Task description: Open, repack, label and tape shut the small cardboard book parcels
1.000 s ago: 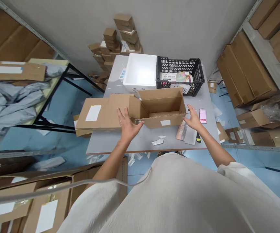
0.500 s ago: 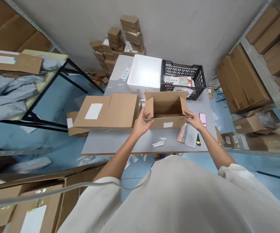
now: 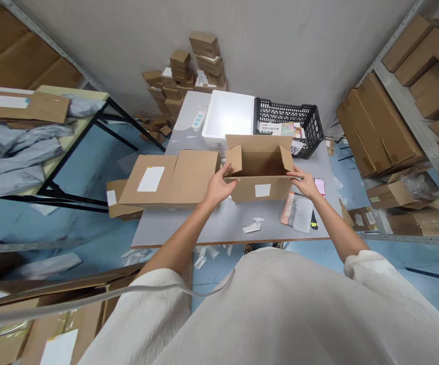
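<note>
An upright cardboard box (image 3: pixel 245 190) with its top flaps raised stands on the grey table (image 3: pixel 189 228), and a white label is on its near side. My left hand (image 3: pixel 218 183) grips its left front corner, thumb along the front edge and fingers by the side flap. On the right front corner, my right hand (image 3: pixel 303 181) pinches the edge between thumb and fingers. Left of it lies a larger closed carton (image 3: pixel 168 177) with a white label. Close to my right hand are a booklet in a clear sleeve (image 3: pixel 296 212), a phone (image 3: pixel 319 186) and a black-and-yellow cutter (image 3: pixel 314 220).
Behind the box stand a white bin (image 3: pixel 229 114) and a black plastic crate (image 3: pixel 312 126) holding books. A power strip (image 3: pixel 198 120) lies at the back left. Torn paper (image 3: pixel 253 225) is near the front edge. Shelves with cartons (image 3: pixel 379 121) line the right side.
The box has tipped slightly toward the back, so its front side and label show more. Both hands keep their hold at its corners. The whole view has shifted a little.
</note>
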`<state>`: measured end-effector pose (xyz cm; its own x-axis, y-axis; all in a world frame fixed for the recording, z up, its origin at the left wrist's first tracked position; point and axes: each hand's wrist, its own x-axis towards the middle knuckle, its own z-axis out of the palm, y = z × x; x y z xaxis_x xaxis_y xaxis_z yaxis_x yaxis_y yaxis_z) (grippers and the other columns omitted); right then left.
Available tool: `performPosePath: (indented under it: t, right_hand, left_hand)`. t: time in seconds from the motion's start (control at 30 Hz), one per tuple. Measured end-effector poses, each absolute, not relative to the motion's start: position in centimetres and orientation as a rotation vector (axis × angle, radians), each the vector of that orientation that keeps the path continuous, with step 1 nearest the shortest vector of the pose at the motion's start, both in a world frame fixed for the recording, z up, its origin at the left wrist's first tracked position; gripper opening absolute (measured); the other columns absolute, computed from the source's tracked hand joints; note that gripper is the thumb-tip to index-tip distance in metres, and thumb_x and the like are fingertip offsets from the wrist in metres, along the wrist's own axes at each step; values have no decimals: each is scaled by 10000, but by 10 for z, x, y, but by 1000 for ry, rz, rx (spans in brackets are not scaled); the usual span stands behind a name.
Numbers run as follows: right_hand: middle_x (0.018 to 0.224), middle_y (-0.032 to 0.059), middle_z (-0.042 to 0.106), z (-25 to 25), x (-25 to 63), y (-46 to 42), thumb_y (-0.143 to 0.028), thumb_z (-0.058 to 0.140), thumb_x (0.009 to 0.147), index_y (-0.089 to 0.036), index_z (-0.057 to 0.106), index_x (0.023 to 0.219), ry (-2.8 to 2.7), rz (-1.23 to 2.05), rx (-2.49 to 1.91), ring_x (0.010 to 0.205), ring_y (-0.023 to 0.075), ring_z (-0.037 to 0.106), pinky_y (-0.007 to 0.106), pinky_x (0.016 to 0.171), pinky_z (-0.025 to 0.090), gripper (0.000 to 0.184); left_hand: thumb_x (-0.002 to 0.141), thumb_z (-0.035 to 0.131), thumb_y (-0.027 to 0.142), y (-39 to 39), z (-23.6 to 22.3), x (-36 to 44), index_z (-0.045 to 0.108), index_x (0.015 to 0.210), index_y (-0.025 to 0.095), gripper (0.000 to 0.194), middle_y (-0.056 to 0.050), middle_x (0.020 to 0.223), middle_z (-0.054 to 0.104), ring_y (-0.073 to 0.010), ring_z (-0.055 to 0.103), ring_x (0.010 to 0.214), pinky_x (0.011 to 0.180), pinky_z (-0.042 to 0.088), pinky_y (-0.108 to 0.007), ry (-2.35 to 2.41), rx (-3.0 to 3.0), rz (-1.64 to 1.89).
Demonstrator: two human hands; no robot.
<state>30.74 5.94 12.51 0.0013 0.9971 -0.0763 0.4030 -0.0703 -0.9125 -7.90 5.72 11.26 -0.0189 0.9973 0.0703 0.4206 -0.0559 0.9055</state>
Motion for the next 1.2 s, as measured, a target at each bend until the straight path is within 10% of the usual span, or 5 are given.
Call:
performPosePath:
  t: [0.43, 0.77, 1.2]
  right_hand:
    - [1678, 172, 597, 90, 283, 92, -375, 766, 823, -215, 788, 1287, -1518, 1016, -1513, 1595, 362, 531, 531, 1269, 480, 492]
    - [1679, 126, 573, 95, 316, 85, -435, 734, 853, -307, 583, 1517, -1528, 967, -1515, 1601, 353, 505, 593, 1258, 474, 692]
    - [1496, 130, 709, 48, 393, 0, -365, 682, 863, -262, 719, 1330, -1298, 862, -1830, 1346, 319, 690, 549, 1160, 573, 480]
  left_hand:
    - [853, 763, 309, 85, 95, -107, 565, 1664, 241, 838, -129, 1615, 675, -357, 629, 1517, 1318, 484, -543, 1615, 1735, 931]
    - [949, 701, 326, 56, 145, -66, 547, 1657, 277, 726, -139, 1726, 526, -399, 395, 1673, 1405, 219, -636, 1500, 2144, 1024]
    - [1046, 525, 250, 20, 81, 68, 682, 1503, 267, 484, -98, 1551, 673, -299, 612, 1475, 1294, 479, -491, 924, 2141, 546]
